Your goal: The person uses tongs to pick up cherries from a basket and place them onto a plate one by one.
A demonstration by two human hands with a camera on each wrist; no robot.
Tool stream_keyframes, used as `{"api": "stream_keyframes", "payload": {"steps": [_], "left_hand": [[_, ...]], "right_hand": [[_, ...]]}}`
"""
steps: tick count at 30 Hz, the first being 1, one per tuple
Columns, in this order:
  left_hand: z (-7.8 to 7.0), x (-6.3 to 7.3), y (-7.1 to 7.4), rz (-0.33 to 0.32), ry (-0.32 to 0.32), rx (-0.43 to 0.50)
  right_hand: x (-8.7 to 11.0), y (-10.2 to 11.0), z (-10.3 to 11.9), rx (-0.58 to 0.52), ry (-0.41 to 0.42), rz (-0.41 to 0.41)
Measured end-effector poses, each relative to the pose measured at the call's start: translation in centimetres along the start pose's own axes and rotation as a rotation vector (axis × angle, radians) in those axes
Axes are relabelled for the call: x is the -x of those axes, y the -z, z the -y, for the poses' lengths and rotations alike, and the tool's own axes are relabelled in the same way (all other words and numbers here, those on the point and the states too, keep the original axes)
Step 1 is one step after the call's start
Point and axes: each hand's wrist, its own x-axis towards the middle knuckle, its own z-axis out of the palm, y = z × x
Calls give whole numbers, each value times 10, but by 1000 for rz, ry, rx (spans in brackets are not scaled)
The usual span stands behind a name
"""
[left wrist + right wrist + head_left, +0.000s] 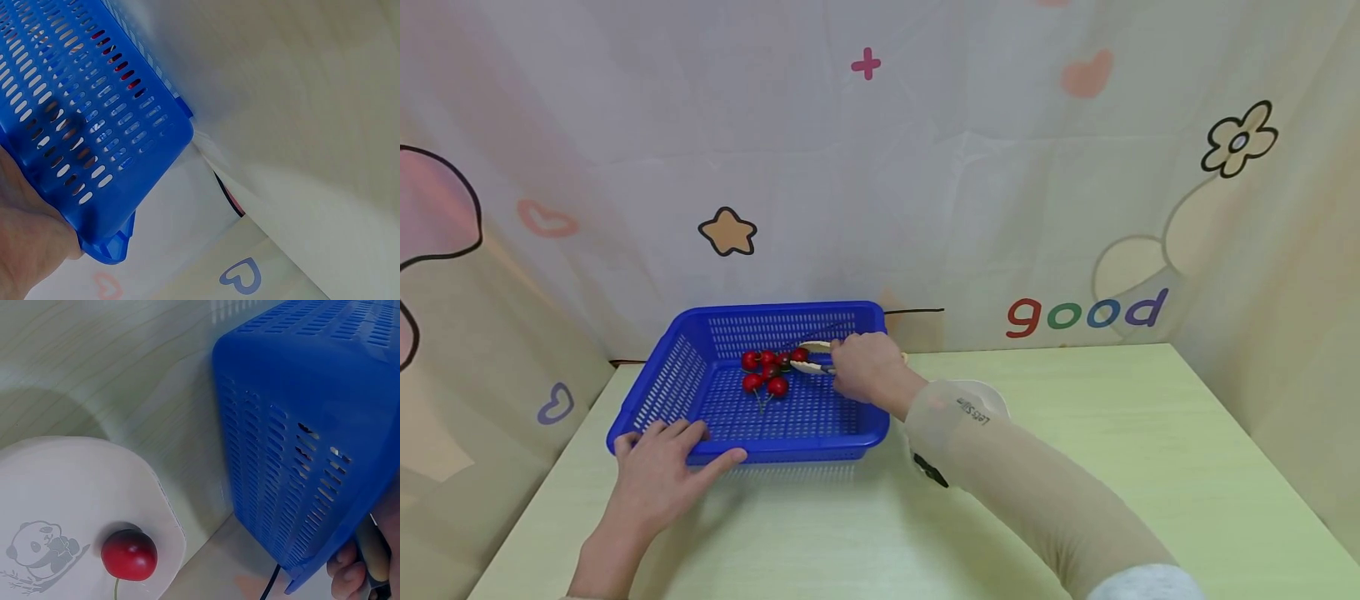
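Note:
A blue perforated plastic basket (790,457) stands on the table with several red cherries (752,382) inside, some with stems. My left hand (658,475) holds the basket's near-left rim, its thumb lying along the front edge. Reaching over the right rim, my right hand (868,367) grips a pair of tongs (811,367) with pale, wood-coloured arms. The tong tips are spread at the rightmost cherry (801,355); whether they touch it I cannot tell. In the right wrist view, a wooden handle (373,550) shows in the fingers.
Right of the basket, partly behind my right forearm, lies a white plate (992,398) with a panda drawing. One cherry (129,555) with a stem sits on it. A patterned curtain (925,208) hangs behind the pale wooden table (1112,433).

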Motion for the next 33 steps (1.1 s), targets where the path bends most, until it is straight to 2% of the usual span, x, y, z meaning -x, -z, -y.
{"api": "stream_keyframes", "payload": {"steps": [6, 16, 21, 27, 33], "left_hand": [[0, -1, 0, 5, 1, -3], [-1, -1, 1, -3, 1, 0], [-1, -1, 2, 23, 19, -6], [-1, -1, 2, 43, 30, -12], [-2, -1, 2, 33, 25, -7]], "right_hand": [[3, 2, -1, -29, 8, -13], [10, 1, -6, -194, 28, -62], [16, -3, -10, -261, 52, -110], [25, -2, -16, -306, 69, -135], [33, 0, -22, -337, 74, -135]]}}
